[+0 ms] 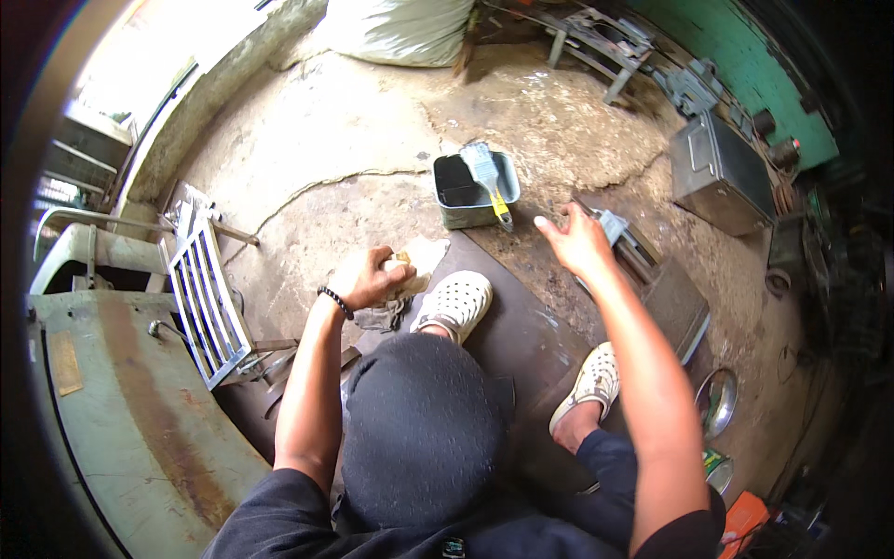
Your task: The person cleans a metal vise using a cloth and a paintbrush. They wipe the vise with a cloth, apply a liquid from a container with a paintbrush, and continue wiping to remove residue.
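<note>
My left hand [371,279], with a dark bead bracelet at the wrist, is closed around a crumpled whitish-yellow rag [421,259]. A grey cloth [380,317] lies just below that hand. Ahead, between both hands, stands a rectangular tub [454,216] with dark contents. Across its right rim rests a paintbrush [482,170], its yellow handle pointing toward me. Right of the tub, my right hand [575,238] is raised with thumb and fingers apart and nothing visible in it. Beyond its fingers is a metal piece with a light-blue part [613,226], partly hidden by the hand.
A dark flat sheet [521,307] lies under my feet in white clogs [456,306]. On the left are a slatted metal frame [207,293] and a rusty green cabinet [140,410]. A metal box [712,172] stands right, a white sack [400,28] at the back.
</note>
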The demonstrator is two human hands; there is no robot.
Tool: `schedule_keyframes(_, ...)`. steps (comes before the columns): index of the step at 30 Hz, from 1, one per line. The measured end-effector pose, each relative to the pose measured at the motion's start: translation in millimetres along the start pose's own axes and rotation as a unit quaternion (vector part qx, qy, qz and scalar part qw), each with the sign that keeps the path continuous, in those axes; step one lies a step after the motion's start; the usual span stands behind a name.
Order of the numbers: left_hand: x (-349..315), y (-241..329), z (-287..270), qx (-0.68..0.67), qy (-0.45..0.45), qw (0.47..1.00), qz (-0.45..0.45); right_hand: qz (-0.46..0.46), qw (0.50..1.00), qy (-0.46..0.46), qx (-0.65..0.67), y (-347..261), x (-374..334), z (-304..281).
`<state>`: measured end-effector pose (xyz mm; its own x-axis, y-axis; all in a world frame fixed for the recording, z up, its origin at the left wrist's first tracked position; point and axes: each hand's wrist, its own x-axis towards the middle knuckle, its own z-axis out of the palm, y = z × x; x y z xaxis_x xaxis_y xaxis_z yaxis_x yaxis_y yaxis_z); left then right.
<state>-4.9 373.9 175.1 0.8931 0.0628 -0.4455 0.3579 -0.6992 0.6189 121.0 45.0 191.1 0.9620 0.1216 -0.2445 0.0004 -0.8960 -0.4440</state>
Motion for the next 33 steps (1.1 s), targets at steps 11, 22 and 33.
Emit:
schedule_keyframes(11, 35, -43, 29, -0.115, 0.018, 0.989, 0.092, 0.092, 0.798, -0.075, 0.591, -8, 50, 109)
schedule_keyframes(22, 62, 6, 49, -0.2, -0.034, 0.954, 0.221, 0.081, 0.85, 0.104, 0.509, 60, -45, -152)
schedule_keyframes(33, -46, 62, -41, -0.322, 0.25, 0.907, 0.104, 0.091, 0.744, 0.202, 0.63, 164, -115, -170)
